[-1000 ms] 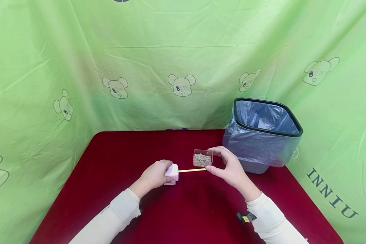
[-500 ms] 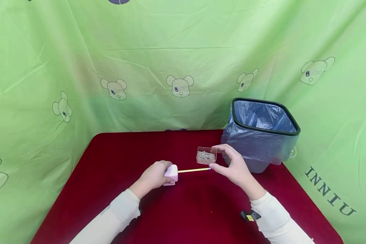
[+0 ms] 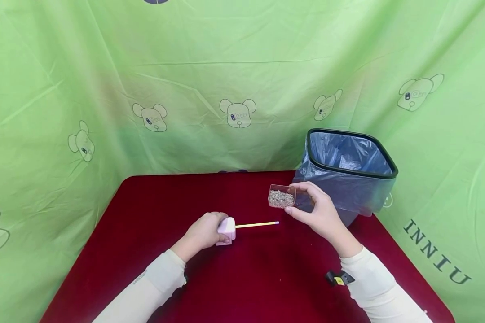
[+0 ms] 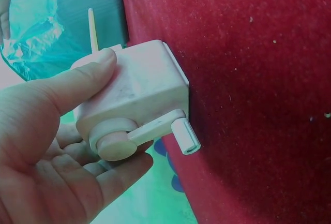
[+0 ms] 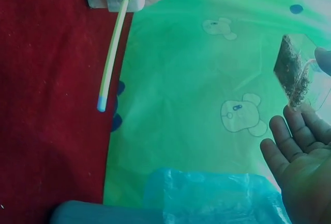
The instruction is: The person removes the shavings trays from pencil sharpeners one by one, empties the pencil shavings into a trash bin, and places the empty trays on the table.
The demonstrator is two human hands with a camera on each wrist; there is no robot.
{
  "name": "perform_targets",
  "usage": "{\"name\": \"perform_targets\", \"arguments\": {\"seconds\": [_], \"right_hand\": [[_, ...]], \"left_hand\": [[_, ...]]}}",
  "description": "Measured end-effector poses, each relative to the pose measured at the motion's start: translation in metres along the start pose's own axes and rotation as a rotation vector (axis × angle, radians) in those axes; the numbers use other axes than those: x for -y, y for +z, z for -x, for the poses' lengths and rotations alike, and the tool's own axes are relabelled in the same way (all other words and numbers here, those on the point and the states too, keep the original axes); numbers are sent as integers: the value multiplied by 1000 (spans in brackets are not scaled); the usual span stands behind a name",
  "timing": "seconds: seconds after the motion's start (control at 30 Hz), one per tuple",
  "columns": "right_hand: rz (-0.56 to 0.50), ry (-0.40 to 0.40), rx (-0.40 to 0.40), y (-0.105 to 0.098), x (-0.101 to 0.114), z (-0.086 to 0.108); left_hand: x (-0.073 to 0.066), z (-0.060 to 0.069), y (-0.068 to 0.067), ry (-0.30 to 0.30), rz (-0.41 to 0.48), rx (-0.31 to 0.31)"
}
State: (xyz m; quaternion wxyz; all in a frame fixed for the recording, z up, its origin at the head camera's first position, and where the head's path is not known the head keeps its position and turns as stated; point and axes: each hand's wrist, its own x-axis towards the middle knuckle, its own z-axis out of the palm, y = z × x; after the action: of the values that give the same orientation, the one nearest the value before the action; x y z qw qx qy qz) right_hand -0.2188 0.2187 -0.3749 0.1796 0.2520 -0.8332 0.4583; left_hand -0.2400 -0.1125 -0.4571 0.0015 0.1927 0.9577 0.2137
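My left hand (image 3: 204, 231) grips a pale pink hand-crank pencil sharpener (image 4: 139, 81) on the table. Its crank handle (image 4: 160, 127) points back toward the wrist camera. A yellow pencil (image 3: 256, 224) sticks out of the sharpener's far side, with a purple end in the head view. Between thumb and fingers, my right hand (image 3: 321, 213) holds a small clear shavings drawer (image 5: 297, 71). Grey-brown pencil shavings (image 3: 280, 198) lie inside it. The drawer is raised above the table, to the right of the pencil's end and short of the bin.
A waste bin (image 3: 353, 172) with a black rim and a bluish plastic liner stands at the table's back right. The dark red tablecloth (image 3: 178, 193) covers the table. A green printed curtain (image 3: 194, 89) hangs round the back and sides.
My right hand has carried the shavings drawer right and upward, away from the pencil and toward the bin. The pencil's end has come into view. My left hand and the sharpener stay in place.
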Motion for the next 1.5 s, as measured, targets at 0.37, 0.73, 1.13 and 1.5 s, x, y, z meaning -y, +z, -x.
{"name": "perform_targets", "arguments": {"seconds": [0.37, 0.73, 1.13, 1.5], "right_hand": [[-9, -24, -25, -10, 4, -9], [17, -17, -30, -20, 7, -18], [-13, -24, -48, -27, 13, -23], [28, -41, -55, -36, 20, -37]], "left_hand": [[2, -1, 1, 13, -15, -5], [1, -1, 2, 10, -16, -12], [0, -1, 1, -11, -7, 4], [0, -3, 3, -27, -13, 7]]}}
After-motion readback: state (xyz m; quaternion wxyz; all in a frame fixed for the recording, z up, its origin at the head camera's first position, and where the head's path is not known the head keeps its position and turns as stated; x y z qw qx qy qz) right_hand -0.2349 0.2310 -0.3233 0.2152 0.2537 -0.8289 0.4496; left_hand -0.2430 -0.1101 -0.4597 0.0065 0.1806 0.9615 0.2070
